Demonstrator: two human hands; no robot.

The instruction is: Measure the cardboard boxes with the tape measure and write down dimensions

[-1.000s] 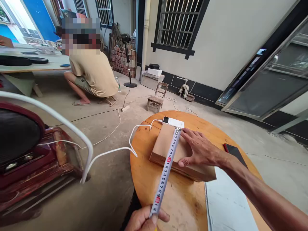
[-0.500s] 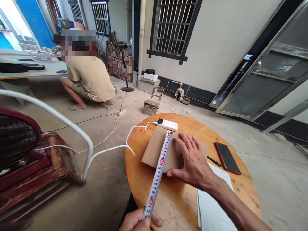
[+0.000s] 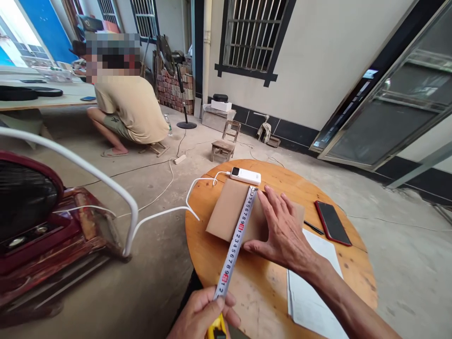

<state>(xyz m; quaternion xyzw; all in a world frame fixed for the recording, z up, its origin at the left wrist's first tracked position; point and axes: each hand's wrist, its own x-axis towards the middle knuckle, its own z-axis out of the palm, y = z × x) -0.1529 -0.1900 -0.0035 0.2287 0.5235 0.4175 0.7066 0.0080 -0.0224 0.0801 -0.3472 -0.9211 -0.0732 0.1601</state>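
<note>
A flat brown block (image 3: 229,212) lies on a round wooden table (image 3: 268,282). My right hand (image 3: 282,230) rests flat on the block with fingers stretched out. A tape measure's white blade (image 3: 237,238) runs across the block, its hook at the block's far edge. My left hand (image 3: 203,315), at the table's near edge, is closed round the tape's yellow case (image 3: 216,329). A white power bank (image 3: 246,175) with a white cable (image 3: 165,212) sits just beyond the block.
A red-cased phone (image 3: 332,222), a black pen (image 3: 313,228) and a white sheet (image 3: 310,296) lie on the table's right side. A person in a beige shirt (image 3: 130,113) squats on the floor at the far left. A red machine (image 3: 38,221) stands left. A small stool (image 3: 223,147) sits beyond the table.
The view has tilted down, so the block looks flatter and the phone and sheet are in full sight. My left hand now shows the yellow tape case. My right hand stays on the block.
</note>
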